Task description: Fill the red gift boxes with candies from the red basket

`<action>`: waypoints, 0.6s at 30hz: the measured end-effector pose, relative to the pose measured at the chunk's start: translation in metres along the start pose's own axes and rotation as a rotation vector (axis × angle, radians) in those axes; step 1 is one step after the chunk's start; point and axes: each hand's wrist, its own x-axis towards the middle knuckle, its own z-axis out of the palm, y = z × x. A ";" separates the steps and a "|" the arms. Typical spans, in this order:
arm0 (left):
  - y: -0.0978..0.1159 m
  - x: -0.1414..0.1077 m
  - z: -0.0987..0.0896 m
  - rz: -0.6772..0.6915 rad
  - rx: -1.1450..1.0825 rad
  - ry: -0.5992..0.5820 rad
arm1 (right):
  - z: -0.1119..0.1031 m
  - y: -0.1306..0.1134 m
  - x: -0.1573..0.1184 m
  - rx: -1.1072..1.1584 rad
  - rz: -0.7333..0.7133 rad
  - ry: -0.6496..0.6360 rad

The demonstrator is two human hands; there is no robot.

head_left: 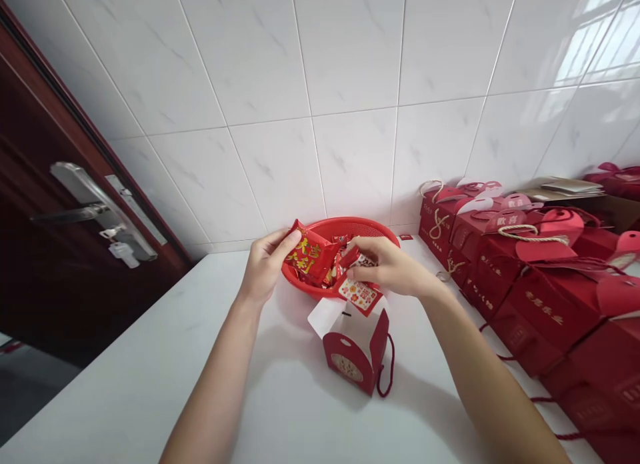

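My left hand (265, 261) pinches a red snack packet (313, 254) with gold characters, holding it tilted over the left side of a red plastic basket (345, 224). Several small red wrapped packets lie inside the basket. Above its right side, my right hand (387, 267) has thumb and fingers closed on a small red packet (351, 257), partly hidden by the fingers. In front stands a dark red gift box (353, 357) with its top flaps apart and a cord handle hanging at its right. A red card-like piece with flowers (360, 294) shows at the box's back edge; whether it lies inside, I cannot tell.
Rows of red gift boxes (550, 304) with rope handles fill the right side of the white table (280, 411). Behind them sits an open cardboard box (615, 209). A tiled wall (270, 171) borders the table at the back. A dark door with keys (123, 251) is at left.
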 end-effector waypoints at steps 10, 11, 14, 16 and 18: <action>0.008 -0.012 -0.011 -0.047 0.083 -0.157 | 0.015 -0.007 -0.010 -0.228 0.072 -0.192; 0.011 -0.014 -0.012 -0.107 0.100 -0.275 | 0.015 -0.007 -0.010 -0.224 0.052 -0.187; 0.019 -0.017 -0.014 -0.260 0.185 -0.785 | 0.016 -0.006 -0.010 -0.228 0.034 -0.185; 0.022 -0.020 -0.013 -0.285 0.227 -1.062 | 0.019 -0.003 -0.010 -0.233 0.040 -0.185; 0.023 -0.021 -0.011 -0.309 0.233 -1.194 | 0.022 0.000 -0.010 -0.239 0.053 -0.204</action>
